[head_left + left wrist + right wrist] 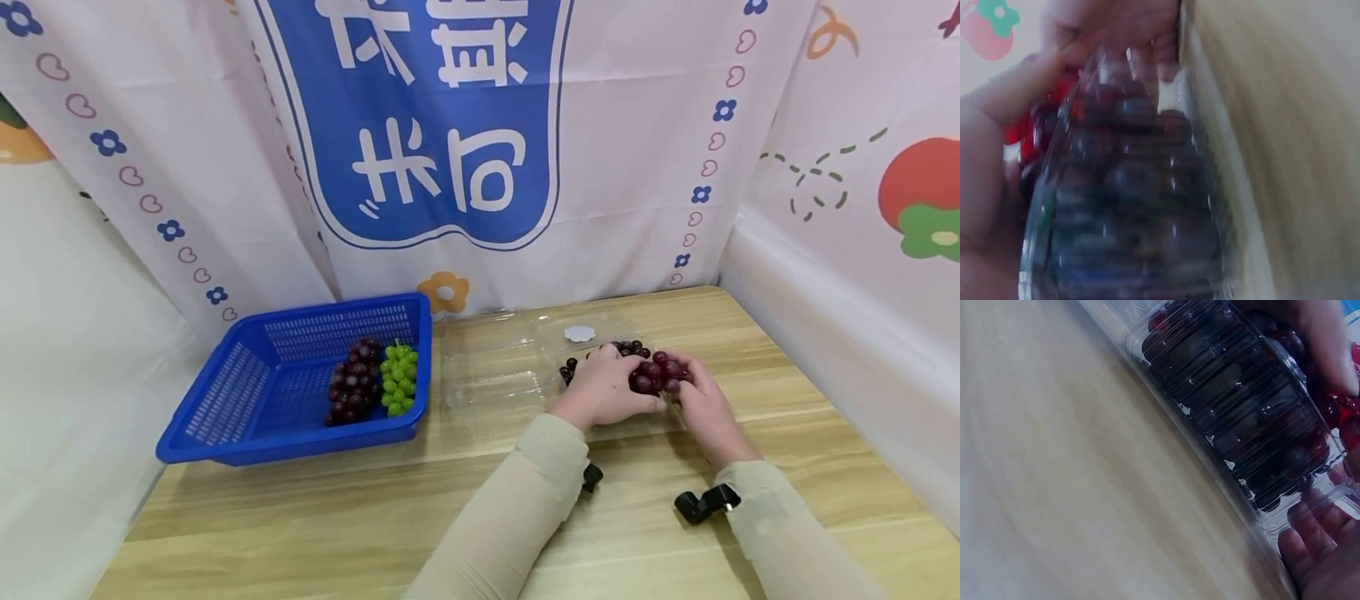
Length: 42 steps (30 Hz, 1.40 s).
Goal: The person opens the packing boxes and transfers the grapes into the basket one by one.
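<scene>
Holding the dark red grapes (654,375): the left hand (609,390) is bent over them, thumb along the near side; the right hand (703,408) curls round their right end. Both look clamped on the fruit, though how firmly cannot be told.
Place of the grapes: in and over the clear plastic box (1275,520), toward the right of the wooden table (300,533), some bulging above its rim.
Weight of the bunch: probably light to moderate, with loose ends that may sag if it is lifted from one side.
Skin of the grapes: glossy, so likely slippery; whether they are real or artificial cannot be told. Treating them as fragile seems wise, since a hard pinch could bruise or detach one.
Best hold on the bunch: spread fingers under and around both ends, rather than squeezing single grapes.
Walls of the box: thin and ribbed, likely stiff at the rim but easily flexed on the sides; better steadied by a corner or low on the end wall.
Blue slotted basket (300,443): well to the left, with a purple grape bunch (352,385) beside a green grape bunch (399,379).
</scene>
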Available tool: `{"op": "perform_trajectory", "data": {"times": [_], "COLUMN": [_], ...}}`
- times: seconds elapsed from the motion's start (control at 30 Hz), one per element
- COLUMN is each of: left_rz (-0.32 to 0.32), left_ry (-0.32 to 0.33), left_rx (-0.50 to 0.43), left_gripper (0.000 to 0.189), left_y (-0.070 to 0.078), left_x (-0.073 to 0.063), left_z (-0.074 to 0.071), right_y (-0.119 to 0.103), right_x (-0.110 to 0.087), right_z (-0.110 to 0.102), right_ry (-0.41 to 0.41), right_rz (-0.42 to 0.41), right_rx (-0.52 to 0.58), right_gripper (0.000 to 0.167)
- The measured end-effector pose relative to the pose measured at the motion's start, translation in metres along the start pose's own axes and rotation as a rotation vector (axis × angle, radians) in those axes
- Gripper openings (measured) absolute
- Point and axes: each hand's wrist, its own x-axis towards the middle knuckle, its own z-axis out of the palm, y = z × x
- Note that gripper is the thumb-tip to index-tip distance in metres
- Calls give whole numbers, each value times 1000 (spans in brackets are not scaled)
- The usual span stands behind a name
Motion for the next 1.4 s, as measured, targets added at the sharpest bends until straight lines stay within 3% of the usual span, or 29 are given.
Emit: {"op": "perform_trajectory", "data": {"times": [0.13,0.23,0.37,0.57,0.77,1.07,1.23,1.4], "left_rz": [-74,-96,-69,-11,-48,-93,-107,-130], "left_ry": [78,129,170,198,261,409,414,439], "left_rx": [67,45,-28,-82,-250,-624,-685,-647], "left_gripper": [61,52,47,48,46,43,46,46], "left_y": [8,10,7,2,-1,-10,-12,-9], "left_x": [2,3,4,5,7,8,7,6], "left_z": [7,9,8,5,3,1,-1,-8], "right_y": [2,4,4,2,3,6,7,6], "right_x": [-1,0,0,1,3,4,4,4], "right_z": [-1,-2,-4,-5,-6,-5,-5,-5], "right_ry": [-16,-22,-21,-50,-92,-86,-88,-96], "right_rz": [11,13,33,14,-40,-50,-46,-40], "right_rx": [-7,-19,-30,-53,-143,-176,-192,-190], "right_gripper": [49,52,58,51,54,60,61,62]}}
